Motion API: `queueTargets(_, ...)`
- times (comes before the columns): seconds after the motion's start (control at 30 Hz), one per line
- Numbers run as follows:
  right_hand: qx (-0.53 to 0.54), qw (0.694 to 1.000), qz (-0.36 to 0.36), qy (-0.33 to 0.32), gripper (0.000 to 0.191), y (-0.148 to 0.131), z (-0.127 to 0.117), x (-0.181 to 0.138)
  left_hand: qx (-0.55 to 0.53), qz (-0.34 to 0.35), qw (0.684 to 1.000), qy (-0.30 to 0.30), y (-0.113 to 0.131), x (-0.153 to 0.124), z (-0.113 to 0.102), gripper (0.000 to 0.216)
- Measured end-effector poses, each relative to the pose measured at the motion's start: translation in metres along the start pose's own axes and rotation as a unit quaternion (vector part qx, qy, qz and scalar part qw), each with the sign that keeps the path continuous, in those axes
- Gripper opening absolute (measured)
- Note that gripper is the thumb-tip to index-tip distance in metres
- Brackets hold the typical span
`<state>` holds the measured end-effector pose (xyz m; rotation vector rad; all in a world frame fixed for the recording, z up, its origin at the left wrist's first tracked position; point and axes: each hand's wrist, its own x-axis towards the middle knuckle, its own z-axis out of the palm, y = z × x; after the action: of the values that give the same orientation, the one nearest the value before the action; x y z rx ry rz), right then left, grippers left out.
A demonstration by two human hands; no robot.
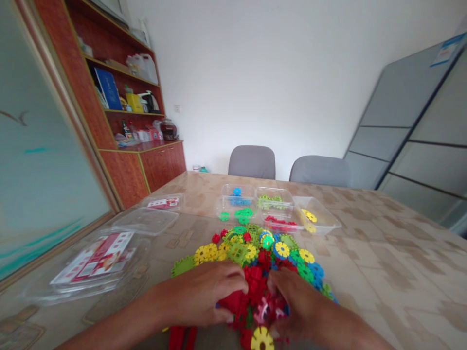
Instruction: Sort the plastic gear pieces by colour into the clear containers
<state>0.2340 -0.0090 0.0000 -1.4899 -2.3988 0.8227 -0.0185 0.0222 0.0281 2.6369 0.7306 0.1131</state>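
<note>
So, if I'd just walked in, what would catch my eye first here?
Probably the heap of bright plastic pieces on the near part of the table, jumbled in yellow, green, blue and red. Next come the left hand and right hand, down in its near side with red pieces between them. Just beyond the heap, clear containers hold smaller groups of pieces.

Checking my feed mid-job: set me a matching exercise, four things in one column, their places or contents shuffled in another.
Things
1. Left hand
2. Rightmost clear tub
3. Clear lids
4. Grey chairs

Places or contents
A. Beyond the table's far edge
B. Contains yellow pieces
C. Left of the colourful pile
D. At the pile's red pieces

Pairs: 1-D, 2-B, 3-C, 4-A
</note>
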Motion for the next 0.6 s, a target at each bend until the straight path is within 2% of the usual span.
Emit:
queueTargets(0.1, 0.054, 0.997, -0.031, 0.046, 0.022, 0.000, -0.005, 0.005, -0.005, -0.007, 1.000, 0.009, 0.001, 0.000, -0.002, 0.044)
queueTargets(0.2, 0.078, 0.992, -0.058, 0.080, 0.013, -0.001, -0.014, 0.007, -0.017, -0.028, 0.998, 0.050, 0.000, 0.001, -0.004, 0.044)
queueTargets(0.3, 0.083, 0.988, -0.078, 0.102, 0.020, -0.004, -0.019, 0.007, -0.054, -0.060, 0.990, 0.115, -0.002, 0.003, -0.006, 0.045)
queueTargets(0.4, 0.115, 0.983, -0.110, 0.095, 0.028, -0.007, -0.017, 0.007, -0.103, -0.094, 0.975, 0.171, -0.004, 0.005, -0.005, 0.048)
queueTargets(0.6, 0.240, 0.959, -0.114, 0.097, 0.037, -0.004, -0.004, 0.012, -0.123, -0.097, 0.973, 0.172, -0.002, 0.007, 0.001, 0.065)
